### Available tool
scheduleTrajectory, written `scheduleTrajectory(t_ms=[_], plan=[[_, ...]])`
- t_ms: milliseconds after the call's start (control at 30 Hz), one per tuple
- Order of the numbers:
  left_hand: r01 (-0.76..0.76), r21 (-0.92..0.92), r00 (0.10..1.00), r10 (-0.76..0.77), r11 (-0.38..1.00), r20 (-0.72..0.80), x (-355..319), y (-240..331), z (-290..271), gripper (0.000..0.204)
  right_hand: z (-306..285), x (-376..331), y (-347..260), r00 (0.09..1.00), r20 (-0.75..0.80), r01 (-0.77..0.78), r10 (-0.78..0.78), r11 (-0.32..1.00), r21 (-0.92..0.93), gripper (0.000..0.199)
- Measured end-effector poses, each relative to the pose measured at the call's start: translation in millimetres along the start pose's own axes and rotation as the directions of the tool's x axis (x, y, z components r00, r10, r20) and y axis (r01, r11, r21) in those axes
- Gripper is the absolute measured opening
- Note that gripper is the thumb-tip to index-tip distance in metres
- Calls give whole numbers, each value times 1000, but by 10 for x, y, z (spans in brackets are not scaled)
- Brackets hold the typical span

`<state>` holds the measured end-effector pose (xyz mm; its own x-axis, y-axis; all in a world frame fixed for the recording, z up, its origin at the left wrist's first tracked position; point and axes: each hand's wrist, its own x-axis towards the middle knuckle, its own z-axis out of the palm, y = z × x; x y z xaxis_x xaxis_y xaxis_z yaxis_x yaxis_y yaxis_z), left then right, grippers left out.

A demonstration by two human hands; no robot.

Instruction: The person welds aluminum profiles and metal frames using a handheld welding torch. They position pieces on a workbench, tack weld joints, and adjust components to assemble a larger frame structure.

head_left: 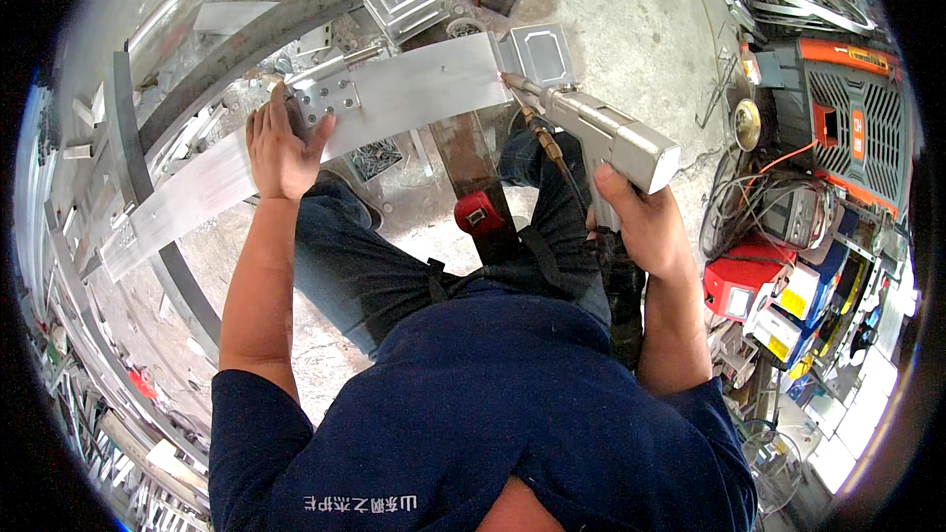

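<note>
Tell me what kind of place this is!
Probably a metal workshop: the right hand grips a gun-shaped tool at the end of a long metal strip, with an orange machine off to the right.

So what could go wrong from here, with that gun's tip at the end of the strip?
Perhaps a burn: the left hand lies bare on the strip, which could carry heat if the gun warms it. A slip: if that hand eases off, the strip might shift under the tip. A scorch: the jeans show near the tip, so stray sparks, if any, might reach them.
</note>
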<state>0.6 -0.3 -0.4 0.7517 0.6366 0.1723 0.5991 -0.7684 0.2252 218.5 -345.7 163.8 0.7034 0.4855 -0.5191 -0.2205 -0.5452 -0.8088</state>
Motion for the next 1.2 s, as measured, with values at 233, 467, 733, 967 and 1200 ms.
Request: scheduleTrajectory(t_ms=[233, 467, 733, 967, 1200], plan=[[8, -38, 1000, -7, 999, 23, -3, 18, -34, 88, 22, -25, -91, 999, -9, -36, 36, 999, -17, 40], [-8, -15, 1000, 8, 1000, -1, -2, 10, -7, 87, -10, -57, -34, 1000, 7, -28, 28, 999, -19, 39], [-9, -17, 1000, 9, 1000, 5, -11, 2, -7, 88, -12, -131, -63, 997, 27, -65, 67, 996, -66, 42], [-15, -27, 1000, 15, 1000, 2, -5, -29, 16, 88, -18, -183, -65, 995, 32, -92, 95, 991, -98, 43], [6, -24, 1000, -5, 1000, 19, 14, -13, -1, 88, -51, -222, 36, 994, 21, -107, 109, 992, -71, 44]])
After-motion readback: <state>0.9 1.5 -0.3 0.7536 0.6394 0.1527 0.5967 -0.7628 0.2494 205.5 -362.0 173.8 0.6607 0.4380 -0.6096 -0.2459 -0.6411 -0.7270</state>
